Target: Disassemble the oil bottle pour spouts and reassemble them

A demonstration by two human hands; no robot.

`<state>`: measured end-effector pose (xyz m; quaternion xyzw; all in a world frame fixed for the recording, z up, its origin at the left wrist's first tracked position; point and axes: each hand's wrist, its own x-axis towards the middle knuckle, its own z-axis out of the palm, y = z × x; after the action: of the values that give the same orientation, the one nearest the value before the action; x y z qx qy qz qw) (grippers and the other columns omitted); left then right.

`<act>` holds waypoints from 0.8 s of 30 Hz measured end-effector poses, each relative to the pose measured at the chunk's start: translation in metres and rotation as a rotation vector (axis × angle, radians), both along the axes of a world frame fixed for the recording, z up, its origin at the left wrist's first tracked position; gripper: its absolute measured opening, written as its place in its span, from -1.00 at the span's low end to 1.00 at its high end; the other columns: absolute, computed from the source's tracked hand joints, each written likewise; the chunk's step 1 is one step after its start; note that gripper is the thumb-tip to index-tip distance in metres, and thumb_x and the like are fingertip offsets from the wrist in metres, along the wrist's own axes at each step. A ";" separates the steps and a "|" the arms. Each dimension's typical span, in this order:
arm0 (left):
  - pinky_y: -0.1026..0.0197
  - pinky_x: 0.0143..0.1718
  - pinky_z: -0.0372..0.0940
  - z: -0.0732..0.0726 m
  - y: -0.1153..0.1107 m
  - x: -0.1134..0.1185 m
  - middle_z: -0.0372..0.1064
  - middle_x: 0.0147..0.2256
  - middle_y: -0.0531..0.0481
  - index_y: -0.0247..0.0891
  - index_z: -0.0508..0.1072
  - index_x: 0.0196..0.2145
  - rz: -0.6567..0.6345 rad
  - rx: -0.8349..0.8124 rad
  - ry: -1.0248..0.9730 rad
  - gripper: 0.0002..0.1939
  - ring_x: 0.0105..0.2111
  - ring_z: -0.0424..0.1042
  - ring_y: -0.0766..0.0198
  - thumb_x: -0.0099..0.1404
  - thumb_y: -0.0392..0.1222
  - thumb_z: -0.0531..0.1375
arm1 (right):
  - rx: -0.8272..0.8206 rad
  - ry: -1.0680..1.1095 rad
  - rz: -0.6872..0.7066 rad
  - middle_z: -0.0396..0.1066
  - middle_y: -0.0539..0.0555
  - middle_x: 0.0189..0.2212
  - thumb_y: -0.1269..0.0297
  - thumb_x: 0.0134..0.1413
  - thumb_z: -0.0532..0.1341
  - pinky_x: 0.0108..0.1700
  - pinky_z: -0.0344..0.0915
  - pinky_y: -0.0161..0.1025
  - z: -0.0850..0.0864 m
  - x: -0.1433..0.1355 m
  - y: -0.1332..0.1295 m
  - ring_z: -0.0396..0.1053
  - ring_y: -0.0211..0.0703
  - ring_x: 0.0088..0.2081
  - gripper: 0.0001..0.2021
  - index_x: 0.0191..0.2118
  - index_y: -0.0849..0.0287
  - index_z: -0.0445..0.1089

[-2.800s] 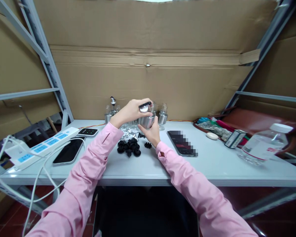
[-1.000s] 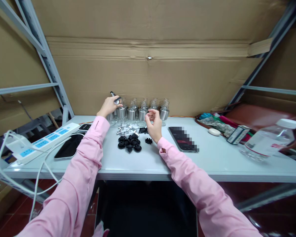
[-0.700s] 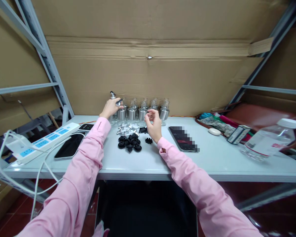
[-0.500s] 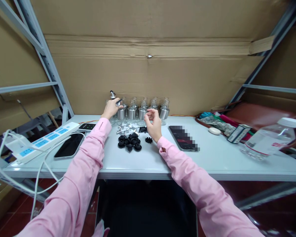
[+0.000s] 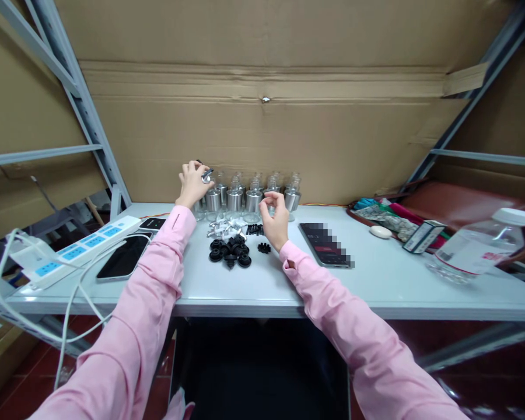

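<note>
At the left end of the glass bottles, my left hand (image 5: 193, 184) pinches a silver bottle pourer with a black flip top (image 5: 207, 175). Whether the pourer sits in a bottle neck is hidden. My right hand (image 5: 275, 220) is raised in front of the bottles, thumb and fingers curled together in a pinch; anything between them is too small to make out. The clear bottles with metal sleeves (image 5: 234, 200) stand in rows at the back of the table. Before them lie white-and-silver spout parts (image 5: 227, 228), black ribbed stoppers (image 5: 230, 252), and small black pieces (image 5: 263, 248).
A power strip (image 5: 81, 251) with white cables and a phone (image 5: 125, 256) lie on the left. Another phone (image 5: 326, 245) rests right of my right hand. Farther right are a white oval object (image 5: 380, 232), a small box (image 5: 424, 237) and a large plastic bottle (image 5: 481, 248). Cardboard (image 5: 262, 140) walls the back.
My left hand has shifted slightly left and up, its fingers now covering the pourer that stood behind it. My right hand has moved a little right, still pinched.
</note>
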<state>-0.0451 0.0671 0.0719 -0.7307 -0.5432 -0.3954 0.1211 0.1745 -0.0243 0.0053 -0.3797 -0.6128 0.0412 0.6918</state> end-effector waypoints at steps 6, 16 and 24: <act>-0.14 -0.07 0.05 -0.005 0.004 -0.005 0.25 -0.09 -0.20 -0.19 0.38 -0.14 -0.002 -0.105 0.030 -0.64 0.01 0.10 -0.18 0.07 -0.14 0.25 | -0.004 -0.004 -0.019 0.31 -0.03 -0.47 0.35 0.02 0.10 -0.15 0.20 -0.18 0.001 0.000 0.000 0.30 -0.20 -0.37 -0.84 -0.22 0.14 0.20; 0.20 -0.30 0.19 0.018 -0.021 0.029 0.39 -0.36 -0.05 -0.28 0.38 -0.36 -0.399 -0.358 0.145 -0.77 -0.34 0.35 0.16 0.01 -0.14 0.26 | 0.015 -0.136 -0.060 0.33 0.01 -0.41 0.30 0.05 0.11 -0.14 0.19 -0.16 0.004 0.010 0.004 0.30 -0.18 -0.32 -0.84 -0.21 0.14 0.23; 0.27 -0.53 0.12 0.023 -0.047 0.053 0.28 -0.59 0.12 -0.24 0.32 -0.32 -0.641 -0.820 0.341 -0.59 -0.64 0.25 0.33 -0.08 0.02 0.29 | 0.041 -0.432 -0.066 0.35 0.10 -0.28 0.14 0.09 0.13 -0.11 0.18 -0.12 0.001 0.017 0.008 0.27 -0.07 -0.20 -0.71 -0.09 0.14 0.29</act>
<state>0.0081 0.0199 0.0953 -0.9006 -0.3758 -0.0441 -0.2138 0.1917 -0.0165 0.0061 -0.3855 -0.7349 -0.0763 0.5527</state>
